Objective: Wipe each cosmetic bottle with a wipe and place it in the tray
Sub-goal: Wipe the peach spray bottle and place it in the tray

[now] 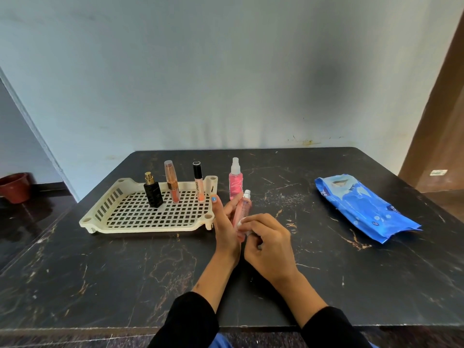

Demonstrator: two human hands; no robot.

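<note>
Both forearms reach forward over the table [326, 272], black sleeves [190, 320] pushed back from the wrists, and the hands meet just right of the tray [140, 228]. The left hand [226, 227] stands on edge with its fingers nearly straight, cradling the slim bottle [242, 209] from the left. The right hand [268, 242] lies palm down, fingers curled around the bottle's lower end; a scrap of white wipe [241, 222] shows under its fingertips, touching the bottle.

The slim bottle's long axis tilts slightly right of upright, white spray top [247, 193] pointing away from the person. Its body is clear pale pink.

A second, deeper pink spray bottle [235, 182] stands upright on the table just behind it. In the tray stand 3 items: a black perfume bottle [153, 194], an orange tube [172, 184] leaning slightly and a black-capped gloss tube [199, 184]. A blue wipe pack [369, 209] lies well apart to the right.
</note>
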